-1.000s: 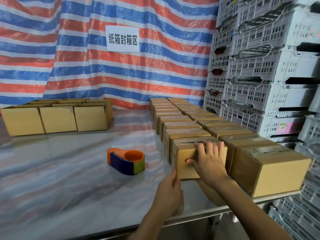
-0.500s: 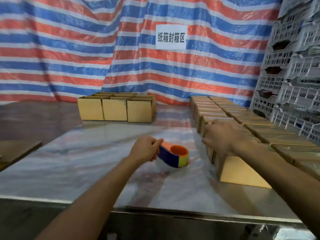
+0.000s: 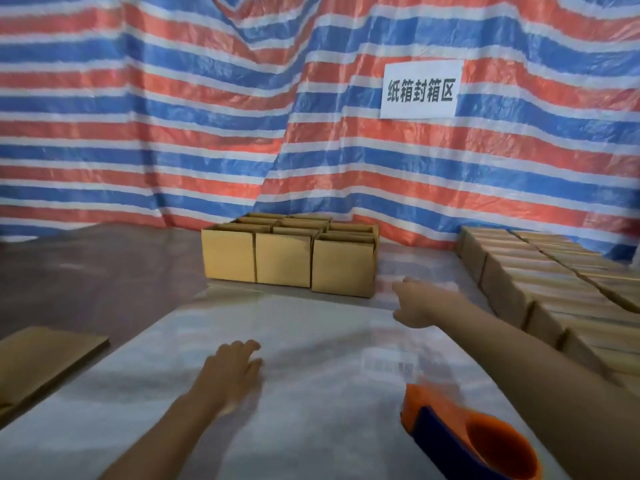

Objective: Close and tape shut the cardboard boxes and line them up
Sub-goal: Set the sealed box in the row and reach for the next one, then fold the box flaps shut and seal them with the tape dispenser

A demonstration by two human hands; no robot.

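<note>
Two empty, open-gripped hands: left hand [image 3: 232, 367], right hand [image 3: 420, 306] near unsealed boxes [image 3: 287, 256], tape dispenser [image 3: 464, 441] aside.

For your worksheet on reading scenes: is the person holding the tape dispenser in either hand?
No: the tape dispenser lies alone on the table, apart from the empty left hand and right hand.

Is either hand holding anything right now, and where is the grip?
Nothing is held. The left hand and right hand are open and empty; the tape dispenser lies free on the table.

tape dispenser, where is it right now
The tape dispenser sits on the table at the head view's lower right, under the right forearm, untouched by either hand.
</note>
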